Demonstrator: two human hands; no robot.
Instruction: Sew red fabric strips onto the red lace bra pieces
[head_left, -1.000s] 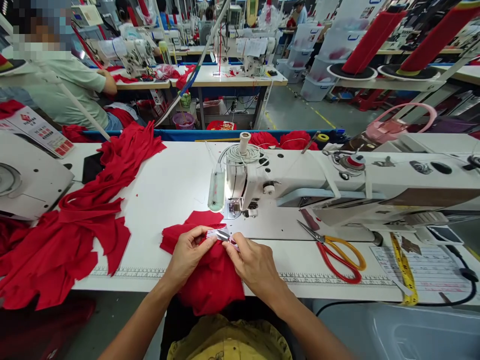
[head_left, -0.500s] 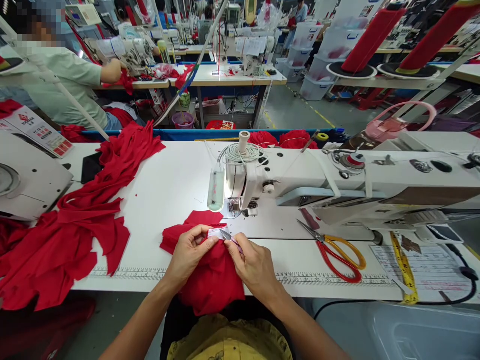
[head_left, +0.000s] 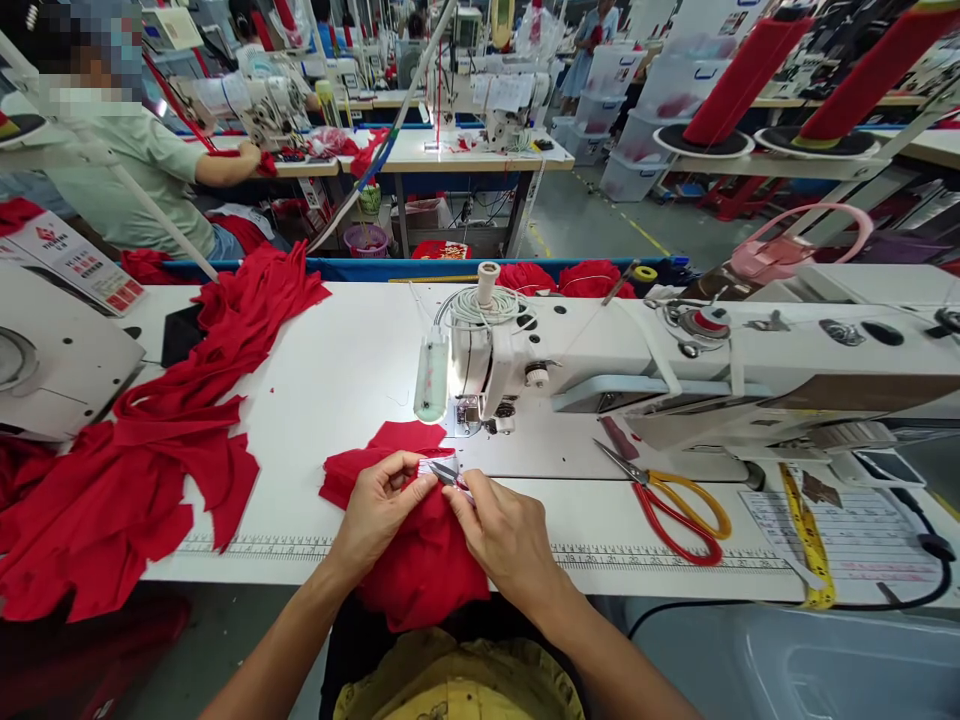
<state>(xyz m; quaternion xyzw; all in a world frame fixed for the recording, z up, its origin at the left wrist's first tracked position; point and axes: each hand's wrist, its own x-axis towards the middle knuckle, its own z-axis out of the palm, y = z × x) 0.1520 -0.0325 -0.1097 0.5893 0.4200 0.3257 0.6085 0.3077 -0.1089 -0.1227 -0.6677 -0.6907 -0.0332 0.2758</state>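
Note:
A piece of red fabric lies bunched at the table's front edge and hangs over it towards my lap. My left hand pinches its upper edge beside a small white strip with markings, perhaps a label. In my right hand are small thread snips, mostly hidden by the fingers. Their dark pointed tip lies over the white strip, close to my left thumb. Just behind the hands stands the needle area of a white sewing machine.
Large scissors with red and yellow handles lie on the right, near a yellow tape measure and a paper sheet. Red cut pieces are heaped on the left. Across the aisle a co-worker handles red cloth.
The snips' tip has shifted slightly left and down across the white strip, and my right fingers have moved a little with it. My left hand stays almost still.

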